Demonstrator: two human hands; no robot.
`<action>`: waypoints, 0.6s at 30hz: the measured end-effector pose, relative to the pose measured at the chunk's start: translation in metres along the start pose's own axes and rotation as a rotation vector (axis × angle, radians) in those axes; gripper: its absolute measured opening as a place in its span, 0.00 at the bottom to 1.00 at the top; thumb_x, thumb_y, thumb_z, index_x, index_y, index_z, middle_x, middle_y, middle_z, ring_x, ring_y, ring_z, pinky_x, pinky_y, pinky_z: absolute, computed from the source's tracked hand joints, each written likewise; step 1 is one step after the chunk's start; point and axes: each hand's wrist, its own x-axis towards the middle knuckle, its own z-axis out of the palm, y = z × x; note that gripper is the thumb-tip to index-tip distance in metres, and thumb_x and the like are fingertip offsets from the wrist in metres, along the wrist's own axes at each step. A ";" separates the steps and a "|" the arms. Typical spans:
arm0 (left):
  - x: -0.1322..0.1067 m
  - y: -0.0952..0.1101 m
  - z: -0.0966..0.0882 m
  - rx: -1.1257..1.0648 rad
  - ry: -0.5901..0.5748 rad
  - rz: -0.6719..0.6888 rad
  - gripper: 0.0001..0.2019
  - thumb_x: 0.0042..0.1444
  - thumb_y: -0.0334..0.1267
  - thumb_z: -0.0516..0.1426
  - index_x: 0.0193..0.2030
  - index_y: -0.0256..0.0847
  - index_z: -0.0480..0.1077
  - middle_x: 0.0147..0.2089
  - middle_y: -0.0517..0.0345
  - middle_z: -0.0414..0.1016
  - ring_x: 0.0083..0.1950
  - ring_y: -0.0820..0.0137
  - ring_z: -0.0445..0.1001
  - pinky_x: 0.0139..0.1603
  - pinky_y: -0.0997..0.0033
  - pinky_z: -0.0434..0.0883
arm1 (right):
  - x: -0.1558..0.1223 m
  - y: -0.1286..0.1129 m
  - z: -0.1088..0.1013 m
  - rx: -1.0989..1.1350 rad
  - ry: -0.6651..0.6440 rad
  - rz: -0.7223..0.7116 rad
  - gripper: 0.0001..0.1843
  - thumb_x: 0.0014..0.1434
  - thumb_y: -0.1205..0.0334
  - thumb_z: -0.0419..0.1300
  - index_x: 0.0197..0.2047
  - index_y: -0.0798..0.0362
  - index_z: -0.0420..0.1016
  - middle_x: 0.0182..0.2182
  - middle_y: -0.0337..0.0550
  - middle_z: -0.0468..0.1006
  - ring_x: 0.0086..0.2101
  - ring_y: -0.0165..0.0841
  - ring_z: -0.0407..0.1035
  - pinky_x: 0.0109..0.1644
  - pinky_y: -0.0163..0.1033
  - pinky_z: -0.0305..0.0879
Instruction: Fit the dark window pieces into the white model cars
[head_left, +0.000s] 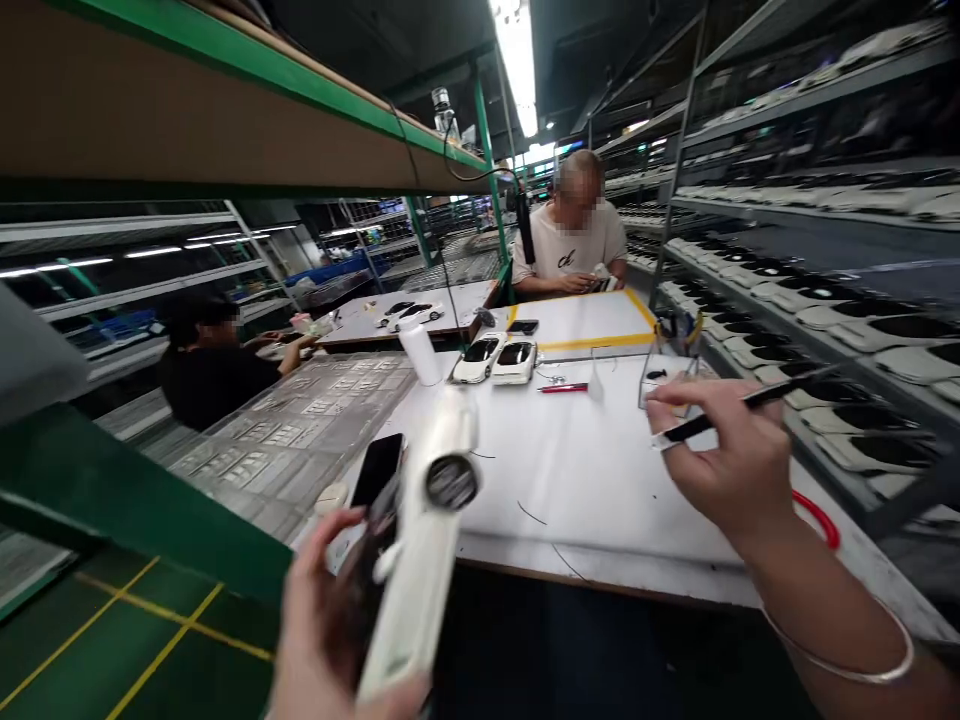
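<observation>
The left hand (322, 620) was closed around a white model car (420, 560), holding it tilted up over the table (570, 480), while the right hand (720, 465) pinched a black pen (750, 402) between thumb and fingers. A phone (377, 470) lay just beside the car, and two white cars (495, 360) sat farther along the table

Black cursive letters (567, 259), apparently "ck", stand on the chest of the white cotton T-shirt (600, 240) at upper centre of the frame.
</observation>
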 end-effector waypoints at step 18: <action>0.151 0.057 0.117 0.205 -0.623 0.162 0.45 0.45 0.54 0.61 0.67 0.43 0.47 0.65 0.42 0.48 0.45 0.52 0.74 0.47 0.57 0.69 | -0.006 0.009 0.119 -0.085 -1.104 -0.037 0.05 0.58 0.67 0.53 0.37 0.53 0.70 0.27 0.44 0.74 0.30 0.37 0.69 0.34 0.37 0.53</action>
